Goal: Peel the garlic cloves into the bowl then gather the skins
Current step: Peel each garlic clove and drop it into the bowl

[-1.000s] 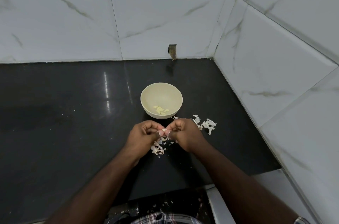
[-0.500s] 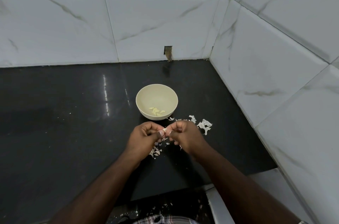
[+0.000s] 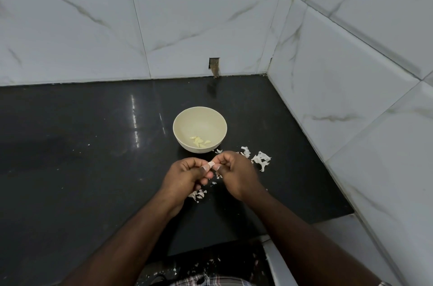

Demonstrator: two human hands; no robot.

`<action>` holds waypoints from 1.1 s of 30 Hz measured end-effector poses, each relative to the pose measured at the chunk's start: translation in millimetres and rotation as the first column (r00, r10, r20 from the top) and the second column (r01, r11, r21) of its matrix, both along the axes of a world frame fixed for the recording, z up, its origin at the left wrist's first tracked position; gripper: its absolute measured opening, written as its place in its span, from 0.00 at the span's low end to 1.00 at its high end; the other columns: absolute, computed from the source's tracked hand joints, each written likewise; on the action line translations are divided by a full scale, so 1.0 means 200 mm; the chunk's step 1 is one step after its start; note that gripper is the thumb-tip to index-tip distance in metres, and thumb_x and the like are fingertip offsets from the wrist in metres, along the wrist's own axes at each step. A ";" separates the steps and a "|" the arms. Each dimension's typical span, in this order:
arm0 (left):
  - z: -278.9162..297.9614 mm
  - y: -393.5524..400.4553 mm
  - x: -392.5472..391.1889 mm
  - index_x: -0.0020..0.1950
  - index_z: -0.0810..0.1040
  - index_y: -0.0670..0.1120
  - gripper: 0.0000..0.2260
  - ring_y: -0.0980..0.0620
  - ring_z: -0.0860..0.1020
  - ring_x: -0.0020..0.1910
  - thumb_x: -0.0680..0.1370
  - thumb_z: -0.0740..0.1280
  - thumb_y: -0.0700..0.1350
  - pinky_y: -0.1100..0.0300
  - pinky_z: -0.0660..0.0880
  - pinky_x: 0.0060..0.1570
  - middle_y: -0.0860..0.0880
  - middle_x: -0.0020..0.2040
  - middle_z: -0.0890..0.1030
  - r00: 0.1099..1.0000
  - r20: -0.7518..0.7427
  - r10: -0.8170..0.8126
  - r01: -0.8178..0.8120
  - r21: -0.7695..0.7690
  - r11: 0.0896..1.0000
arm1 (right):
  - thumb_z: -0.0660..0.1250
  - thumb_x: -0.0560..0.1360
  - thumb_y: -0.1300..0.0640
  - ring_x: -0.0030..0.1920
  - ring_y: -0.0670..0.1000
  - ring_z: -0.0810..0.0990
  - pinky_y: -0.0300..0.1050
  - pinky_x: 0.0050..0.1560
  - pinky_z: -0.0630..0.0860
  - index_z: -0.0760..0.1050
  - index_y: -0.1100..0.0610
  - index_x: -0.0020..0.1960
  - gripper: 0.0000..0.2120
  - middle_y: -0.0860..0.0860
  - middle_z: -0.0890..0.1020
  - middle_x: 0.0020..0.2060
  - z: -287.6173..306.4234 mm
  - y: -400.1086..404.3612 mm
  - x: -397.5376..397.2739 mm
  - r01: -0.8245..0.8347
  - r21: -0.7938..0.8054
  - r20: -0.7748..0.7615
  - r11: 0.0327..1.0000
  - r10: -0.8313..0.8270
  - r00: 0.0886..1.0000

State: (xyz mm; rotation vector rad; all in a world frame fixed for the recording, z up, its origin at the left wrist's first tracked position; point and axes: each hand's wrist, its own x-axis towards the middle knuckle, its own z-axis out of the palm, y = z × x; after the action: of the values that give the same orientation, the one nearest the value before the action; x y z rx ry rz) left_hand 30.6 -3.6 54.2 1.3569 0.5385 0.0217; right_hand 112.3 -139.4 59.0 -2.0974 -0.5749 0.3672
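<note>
A cream bowl [image 3: 178,131] stands on the black counter and holds several peeled garlic cloves [image 3: 199,141]. Just in front of it, my left hand [image 3: 185,178] and my right hand [image 3: 234,174] meet, fingers curled, both pinching one small garlic clove [image 3: 211,164] between the fingertips. White garlic skins [image 3: 260,159] lie in a loose pile to the right of the bowl. More skins [image 3: 198,194] lie on the counter under my left hand.
The black counter [image 3: 82,156] sits in a corner of white marble-look tiled walls, at the back and on the right. A small hole [image 3: 214,66] is in the back wall. Skin bits lie on the dark floor [image 3: 199,264] below the counter's front edge.
Both hands stay together on the clove with small finger movements. The camera has shifted a little, so the bowl and hands sit slightly lower left in view.
</note>
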 end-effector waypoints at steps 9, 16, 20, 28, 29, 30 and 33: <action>0.03 0.01 0.01 0.46 0.80 0.40 0.07 0.55 0.73 0.30 0.81 0.64 0.38 0.65 0.67 0.29 0.45 0.36 0.81 0.998 -0.055 0.007 -0.015 -0.145 0.989 | 0.65 0.78 0.61 0.51 0.43 0.78 0.35 0.53 0.71 0.82 0.51 0.54 0.10 0.45 0.82 0.49 -0.01 -0.01 0.00 -0.144 -0.073 0.334 0.987 0.160 0.929; 0.03 0.04 0.02 0.51 0.85 0.39 0.10 0.56 0.77 0.35 0.78 0.70 0.45 0.67 0.71 0.33 0.44 0.41 0.84 0.998 0.009 -0.059 0.060 -0.090 0.994 | 0.61 0.79 0.62 0.47 0.48 0.75 0.49 0.49 0.73 0.77 0.53 0.52 0.08 0.48 0.77 0.47 -0.02 -0.02 0.02 -0.167 -0.151 0.373 0.974 0.212 0.903; 0.02 0.05 0.02 0.49 0.86 0.42 0.05 0.56 0.76 0.35 0.78 0.70 0.39 0.67 0.71 0.31 0.45 0.40 0.84 0.998 0.022 -0.066 0.065 0.039 0.997 | 0.61 0.79 0.62 0.46 0.50 0.75 0.49 0.47 0.73 0.76 0.54 0.51 0.07 0.49 0.76 0.47 -0.02 -0.02 0.03 -0.176 -0.145 0.397 0.974 0.220 0.891; 0.03 0.05 0.03 0.48 0.85 0.39 0.05 0.55 0.75 0.34 0.78 0.69 0.35 0.66 0.71 0.31 0.44 0.38 0.83 0.996 0.061 -0.069 0.065 0.060 0.996 | 0.65 0.76 0.61 0.45 0.41 0.74 0.35 0.47 0.69 0.76 0.51 0.44 0.06 0.46 0.78 0.43 -0.01 0.01 0.01 -0.094 -0.030 0.225 0.995 0.098 0.969; 0.03 0.05 0.03 0.47 0.85 0.39 0.05 0.55 0.76 0.34 0.78 0.69 0.35 0.66 0.72 0.31 0.44 0.38 0.83 0.996 0.065 -0.069 0.065 0.060 0.996 | 0.65 0.76 0.61 0.44 0.41 0.75 0.35 0.47 0.69 0.76 0.50 0.43 0.07 0.45 0.78 0.42 -0.01 0.01 0.01 -0.085 -0.010 0.189 0.996 0.085 0.978; 0.03 0.05 0.03 0.47 0.86 0.39 0.05 0.55 0.76 0.33 0.78 0.69 0.35 0.66 0.72 0.31 0.44 0.38 0.83 0.995 0.068 -0.068 0.064 0.060 0.996 | 0.65 0.76 0.59 0.44 0.41 0.76 0.37 0.47 0.71 0.75 0.48 0.42 0.07 0.45 0.79 0.42 -0.01 0.01 0.01 -0.072 0.016 0.145 0.997 0.069 0.987; 0.03 0.04 0.03 0.47 0.86 0.39 0.05 0.55 0.76 0.33 0.77 0.69 0.34 0.66 0.72 0.31 0.43 0.37 0.83 0.995 0.083 -0.060 0.056 0.059 0.997 | 0.63 0.75 0.54 0.38 0.44 0.78 0.48 0.45 0.77 0.75 0.48 0.41 0.05 0.47 0.82 0.39 -0.02 0.03 0.00 -0.016 0.100 0.001 0.995 0.016 1.000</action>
State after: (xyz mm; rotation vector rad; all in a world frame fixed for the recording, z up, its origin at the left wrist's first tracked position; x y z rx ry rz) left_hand 37.4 4.0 60.8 1.4200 0.4301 0.0468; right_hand 112.8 -134.1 55.5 -1.9976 -0.5988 0.3408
